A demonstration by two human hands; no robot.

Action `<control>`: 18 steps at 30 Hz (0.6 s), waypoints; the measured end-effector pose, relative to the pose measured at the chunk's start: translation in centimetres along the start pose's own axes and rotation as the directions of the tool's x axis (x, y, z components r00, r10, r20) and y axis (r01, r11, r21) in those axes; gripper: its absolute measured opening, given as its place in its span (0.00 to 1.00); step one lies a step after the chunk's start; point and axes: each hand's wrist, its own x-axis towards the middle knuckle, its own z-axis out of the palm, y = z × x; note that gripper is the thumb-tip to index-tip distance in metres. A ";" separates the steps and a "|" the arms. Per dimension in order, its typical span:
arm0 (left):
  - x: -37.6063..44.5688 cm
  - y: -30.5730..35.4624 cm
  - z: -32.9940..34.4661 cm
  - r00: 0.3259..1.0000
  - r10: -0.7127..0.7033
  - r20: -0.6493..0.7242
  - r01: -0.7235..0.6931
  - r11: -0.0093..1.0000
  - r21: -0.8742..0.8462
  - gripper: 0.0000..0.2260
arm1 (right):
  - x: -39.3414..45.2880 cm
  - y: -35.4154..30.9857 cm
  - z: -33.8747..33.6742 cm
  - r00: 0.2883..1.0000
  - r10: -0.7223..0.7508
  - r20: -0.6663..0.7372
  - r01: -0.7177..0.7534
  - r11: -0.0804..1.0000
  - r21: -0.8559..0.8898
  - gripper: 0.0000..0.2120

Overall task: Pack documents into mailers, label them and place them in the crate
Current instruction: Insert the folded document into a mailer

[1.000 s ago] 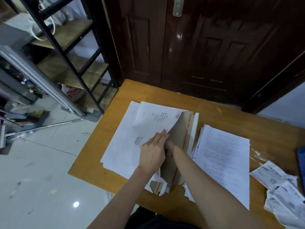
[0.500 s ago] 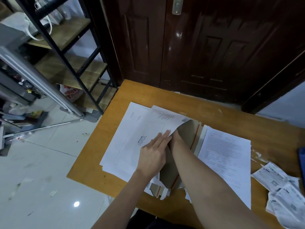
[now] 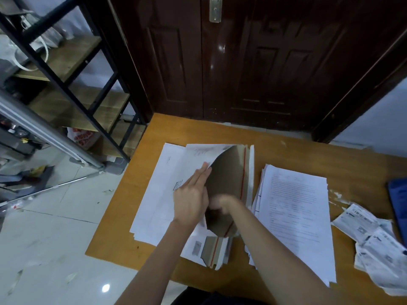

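On the wooden table [image 3: 308, 159] in front of a dark door [image 3: 253, 62], a stack of white cardboard mailers [image 3: 167, 183] lies at the left, the top mailer's brown inside [image 3: 226, 172] laid open. The left hand [image 3: 191, 199] presses flat on the white panel, fingers straight and together. The right hand [image 3: 222, 204] sits at the mailer's mouth, motion-blurred; whether its fingers grip anything cannot be told. Just right of the mailers lies a pile of printed documents [image 3: 295, 214], and near the right edge loose shipping labels [image 3: 374, 245]. A metal shelf rack [image 3: 72, 69] stands at the left.
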 end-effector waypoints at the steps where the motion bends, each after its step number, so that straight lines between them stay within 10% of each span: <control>1: 0.3 -0.1 -0.1 1.000 0.002 -0.008 -0.002 1.000 -0.011 0.17 | 0.1 0.7 0.5 1.000 0.025 -0.002 -0.025 1.000 -0.001 0.18; 11: -1.1 0.7 1.3 0.996 0.040 0.075 -0.048 0.993 0.108 0.16 | -0.3 2.7 0.0 0.979 -0.036 -0.200 0.096 0.950 0.298 0.09; 18: -0.3 2.5 2.6 0.986 0.107 0.125 -0.123 0.984 0.131 0.21 | -5.1 9.5 -4.8 0.820 0.149 -0.552 0.432 0.472 0.769 0.06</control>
